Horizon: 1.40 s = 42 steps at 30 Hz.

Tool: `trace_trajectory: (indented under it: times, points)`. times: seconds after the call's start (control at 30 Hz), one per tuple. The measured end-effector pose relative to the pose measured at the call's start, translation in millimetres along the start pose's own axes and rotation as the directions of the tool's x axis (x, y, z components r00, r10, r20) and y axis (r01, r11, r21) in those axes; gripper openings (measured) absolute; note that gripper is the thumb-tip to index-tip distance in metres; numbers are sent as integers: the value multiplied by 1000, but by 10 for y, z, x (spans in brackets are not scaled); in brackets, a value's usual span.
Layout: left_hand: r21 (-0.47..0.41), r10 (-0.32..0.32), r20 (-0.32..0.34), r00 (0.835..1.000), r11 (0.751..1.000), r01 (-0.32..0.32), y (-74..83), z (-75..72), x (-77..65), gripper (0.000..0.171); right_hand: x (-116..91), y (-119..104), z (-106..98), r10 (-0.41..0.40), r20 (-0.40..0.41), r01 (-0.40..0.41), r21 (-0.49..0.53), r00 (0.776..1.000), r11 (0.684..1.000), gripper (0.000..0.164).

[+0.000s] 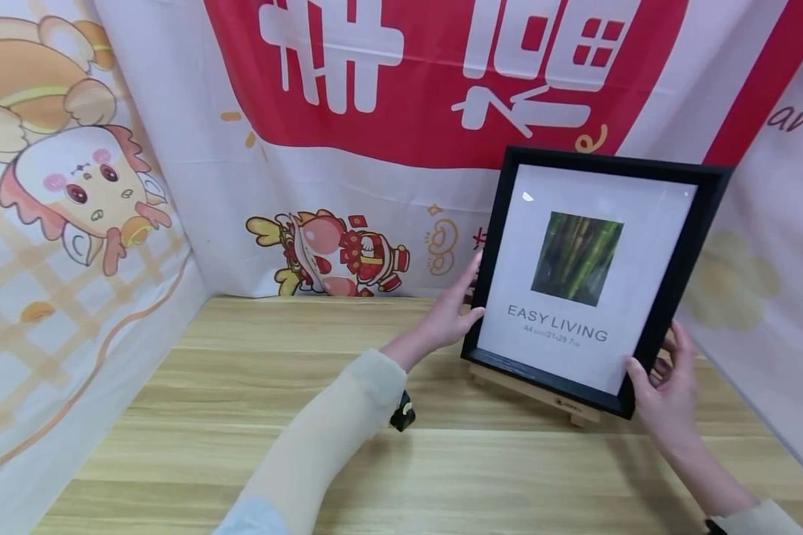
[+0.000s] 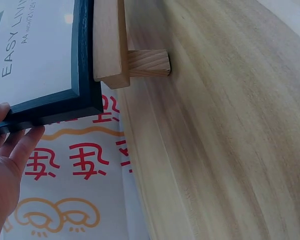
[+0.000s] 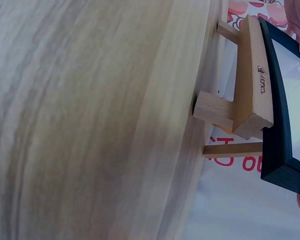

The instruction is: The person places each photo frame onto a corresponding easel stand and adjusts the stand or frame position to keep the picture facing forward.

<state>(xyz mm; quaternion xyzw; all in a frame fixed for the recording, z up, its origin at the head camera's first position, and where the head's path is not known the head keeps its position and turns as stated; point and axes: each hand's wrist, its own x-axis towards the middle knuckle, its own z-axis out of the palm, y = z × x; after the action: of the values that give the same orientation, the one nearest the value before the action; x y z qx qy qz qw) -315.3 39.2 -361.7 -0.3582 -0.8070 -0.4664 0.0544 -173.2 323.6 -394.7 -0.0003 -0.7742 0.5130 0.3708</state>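
Note:
A black picture frame [image 1: 585, 166] with a bamboo picture and the words EASY LIVING leans back on a small wooden easel [image 1: 535, 391]. My left hand [image 1: 447, 318] grips its left side, thumb on the front edge and fingers behind. On the lower right side my right hand [image 1: 671, 390] holds the frame, thumb at the front, the other fingers round the outer edge. In the left wrist view the frame's bottom edge sits along the easel ledge [image 2: 110, 40]. Legs of the easel [image 3: 232, 150] show below the frame in the right wrist view; the frame hides its upper part.
A wood-grain tabletop [image 1: 241, 416] lies under the easel. Behind it hangs a white and red printed cloth [image 1: 375, 141], and printed cloth walls [image 1: 140, 312] close in both sides. A small black object [image 1: 404, 413] shows below the left wrist.

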Motion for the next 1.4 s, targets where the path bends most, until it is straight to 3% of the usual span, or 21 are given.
trace_trajectory:
  times: [0.3, 0.7, 0.93, 1.13, 1.4]
  points:
    - [20, -23, 6, 1000, 1000, 23, -32, 17, 26, 104, 19, 80, 28, 7, 1, -7, 32, 1000, 999, 82]
    - [48, 7, -6, 1000, 999, -6, -57, 10, 62, 104, 37, 106, 49, -24, 5, 24, 45, 1000, 999, 83]
    - [50, -29, -9, 1000, 998, 30, -74, 35, 44, 97, 20, 101, 19, 7, 30, -8, 4, 1000, 1000, 85]
    - [27, -45, -16, 999, 999, 46, -189, 82, -97, 88, -60, 83, -45, 45, 94, -38, -79, 994, 996, 87]
    - [-34, -111, 55, 992, 993, 113, -319, 216, -376, 103, -326, 93, -128, 122, 169, -98, -145, 978, 985, 98]
